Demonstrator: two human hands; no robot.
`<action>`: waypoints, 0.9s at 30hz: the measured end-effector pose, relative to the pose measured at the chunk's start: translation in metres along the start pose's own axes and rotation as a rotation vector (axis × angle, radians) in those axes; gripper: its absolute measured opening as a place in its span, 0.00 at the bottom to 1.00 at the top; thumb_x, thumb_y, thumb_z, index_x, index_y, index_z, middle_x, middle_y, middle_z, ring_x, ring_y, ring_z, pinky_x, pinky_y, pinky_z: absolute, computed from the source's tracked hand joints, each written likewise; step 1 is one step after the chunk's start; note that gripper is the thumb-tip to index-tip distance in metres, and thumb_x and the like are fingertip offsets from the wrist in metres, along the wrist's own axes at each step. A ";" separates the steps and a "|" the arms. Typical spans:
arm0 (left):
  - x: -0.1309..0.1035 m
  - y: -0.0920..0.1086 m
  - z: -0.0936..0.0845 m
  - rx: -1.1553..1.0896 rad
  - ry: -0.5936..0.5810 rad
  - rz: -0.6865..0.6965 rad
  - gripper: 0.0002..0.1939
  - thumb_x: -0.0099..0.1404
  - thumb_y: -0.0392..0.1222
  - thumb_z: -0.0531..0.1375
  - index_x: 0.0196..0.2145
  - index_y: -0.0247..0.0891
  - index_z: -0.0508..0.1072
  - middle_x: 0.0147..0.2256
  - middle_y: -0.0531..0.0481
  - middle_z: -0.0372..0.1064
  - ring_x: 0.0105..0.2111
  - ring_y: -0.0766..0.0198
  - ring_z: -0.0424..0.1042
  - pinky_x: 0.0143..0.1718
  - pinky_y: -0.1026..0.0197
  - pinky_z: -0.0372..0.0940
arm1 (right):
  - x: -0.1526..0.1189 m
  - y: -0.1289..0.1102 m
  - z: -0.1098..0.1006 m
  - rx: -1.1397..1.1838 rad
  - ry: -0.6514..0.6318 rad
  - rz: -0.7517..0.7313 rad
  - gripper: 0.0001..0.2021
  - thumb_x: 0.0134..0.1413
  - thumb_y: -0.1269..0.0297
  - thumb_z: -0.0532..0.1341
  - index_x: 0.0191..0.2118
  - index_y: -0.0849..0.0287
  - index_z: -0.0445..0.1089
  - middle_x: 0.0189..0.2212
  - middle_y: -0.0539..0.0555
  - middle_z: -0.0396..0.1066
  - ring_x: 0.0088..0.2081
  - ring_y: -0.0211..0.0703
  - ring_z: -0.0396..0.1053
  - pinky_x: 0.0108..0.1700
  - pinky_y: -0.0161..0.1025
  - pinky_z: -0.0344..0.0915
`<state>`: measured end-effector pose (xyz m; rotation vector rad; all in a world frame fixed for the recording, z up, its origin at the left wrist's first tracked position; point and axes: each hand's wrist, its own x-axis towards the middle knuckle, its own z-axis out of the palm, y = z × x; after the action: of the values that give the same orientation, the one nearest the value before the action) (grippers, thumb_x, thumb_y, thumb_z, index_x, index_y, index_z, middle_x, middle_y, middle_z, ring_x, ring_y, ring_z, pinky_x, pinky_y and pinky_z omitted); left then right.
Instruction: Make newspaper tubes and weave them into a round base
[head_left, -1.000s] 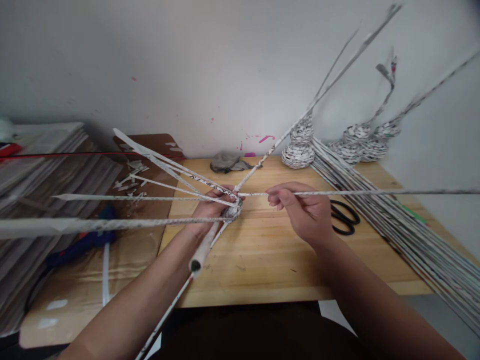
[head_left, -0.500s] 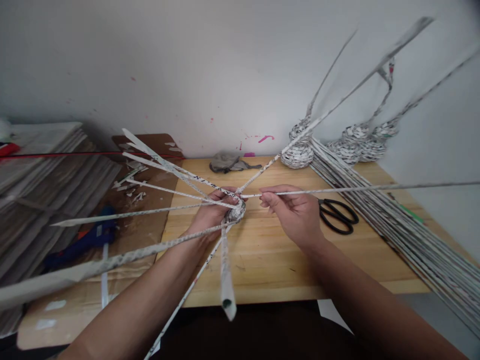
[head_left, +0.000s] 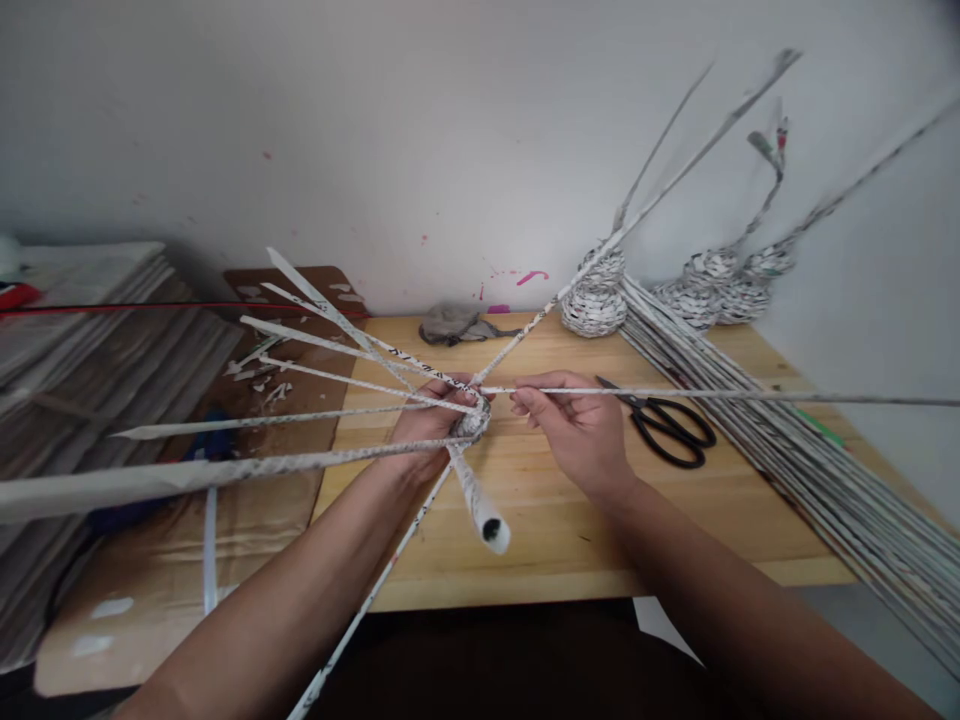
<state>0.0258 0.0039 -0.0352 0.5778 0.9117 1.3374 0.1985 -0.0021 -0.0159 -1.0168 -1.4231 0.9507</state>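
Observation:
A small woven newspaper piece is gripped in my left hand, above the wooden table. Several rolled paper tubes fan out from it to the left, up to the right and down toward me. One tube with a dark open end points at me. My right hand pinches a long thin paper tube that runs from the woven piece off to the right edge. Black-handled scissors lie on the table just right of my right hand. My left fingers are partly hidden behind the tubes.
Several loose paper tubes lie in a bundle along the right. Woven gourd-like shapes stand against the wall. A grey cloth rests at the table's back. Stacked newspapers, cardboard and a blue glue gun are at left.
The woven piece has turned slightly in my left hand, so its tubes have swung; the open-ended one moved up and right. My right hand shifted slightly left, uncovering the scissors' blades.

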 end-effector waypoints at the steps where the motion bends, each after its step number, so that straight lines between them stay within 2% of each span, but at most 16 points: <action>1: 0.000 0.000 0.000 -0.003 0.001 0.002 0.16 0.41 0.33 0.74 0.29 0.34 0.75 0.27 0.47 0.78 0.23 0.67 0.72 0.26 0.67 0.65 | 0.000 0.000 0.000 0.011 -0.003 0.005 0.08 0.55 0.59 0.67 0.36 0.59 0.77 0.27 0.53 0.77 0.28 0.38 0.73 0.29 0.35 0.69; 7: -0.001 0.000 0.000 0.014 -0.007 0.002 0.17 0.40 0.33 0.74 0.30 0.34 0.76 0.26 0.47 0.78 0.23 0.68 0.72 0.26 0.67 0.65 | 0.002 -0.005 -0.001 0.096 -0.022 0.044 0.09 0.57 0.60 0.65 0.35 0.60 0.75 0.26 0.52 0.77 0.25 0.36 0.72 0.27 0.33 0.69; 12: -0.003 0.004 0.004 0.061 -0.005 -0.011 0.17 0.40 0.36 0.75 0.28 0.34 0.75 0.26 0.47 0.77 0.23 0.67 0.71 0.25 0.66 0.63 | 0.001 -0.003 0.000 0.052 -0.035 0.041 0.09 0.57 0.59 0.65 0.35 0.60 0.75 0.26 0.53 0.77 0.26 0.38 0.73 0.27 0.34 0.70; 22: -0.003 -0.001 0.002 0.038 -0.038 0.005 0.16 0.41 0.37 0.75 0.28 0.35 0.76 0.26 0.51 0.76 0.23 0.69 0.71 0.26 0.67 0.63 | -0.001 -0.002 0.000 -0.221 0.003 -0.180 0.03 0.56 0.65 0.66 0.34 0.57 0.76 0.31 0.52 0.78 0.30 0.39 0.74 0.34 0.36 0.70; 27: -0.005 0.003 0.005 0.019 0.001 -0.016 0.18 0.38 0.35 0.76 0.27 0.34 0.75 0.25 0.50 0.75 0.23 0.68 0.72 0.25 0.67 0.64 | -0.001 -0.004 -0.003 -0.245 0.014 -0.187 0.03 0.57 0.65 0.65 0.34 0.57 0.76 0.31 0.52 0.78 0.31 0.40 0.74 0.35 0.37 0.70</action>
<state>0.0287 -0.0002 -0.0289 0.5836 0.9287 1.3157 0.2008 -0.0040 -0.0126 -1.0446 -1.6198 0.6432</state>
